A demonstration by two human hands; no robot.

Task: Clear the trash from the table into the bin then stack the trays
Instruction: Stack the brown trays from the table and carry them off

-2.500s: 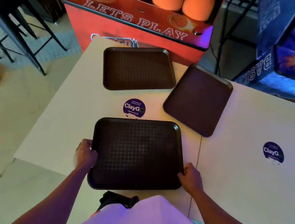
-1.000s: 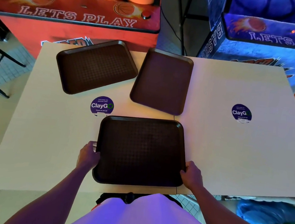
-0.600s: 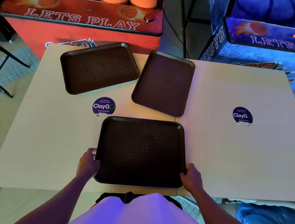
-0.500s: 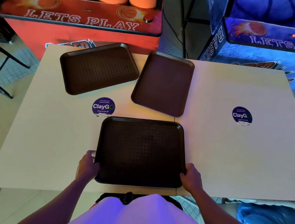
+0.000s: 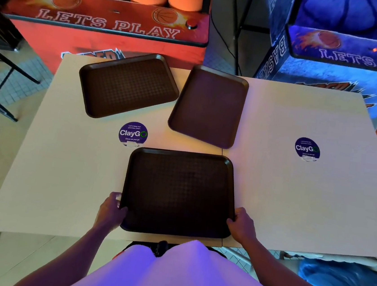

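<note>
The left grip (image 5: 111, 207) and right grip (image 5: 241, 224) each clasp a side rim of the near tray (image 5: 178, 192) by its near corners, likely so that it lifts level. It sits at the desk's (image 5: 293, 202) near edge. The left tray (image 5: 128, 84) and right tray (image 5: 208, 105) lie askew behind it, apart and unstacked. Only trays show on the desk, so stacking looks like the step in hand.

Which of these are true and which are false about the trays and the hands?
1. Three brown trays are on the table: the near tray, far-left tray and far-right tray. True.
2. The left hand and right hand hold the near tray's sides. True.
3. The trays are stacked. False: none lies on another.
4. The round stickers are red. False: the left ClayGo sticker and right ClayGo sticker are purple.
</note>
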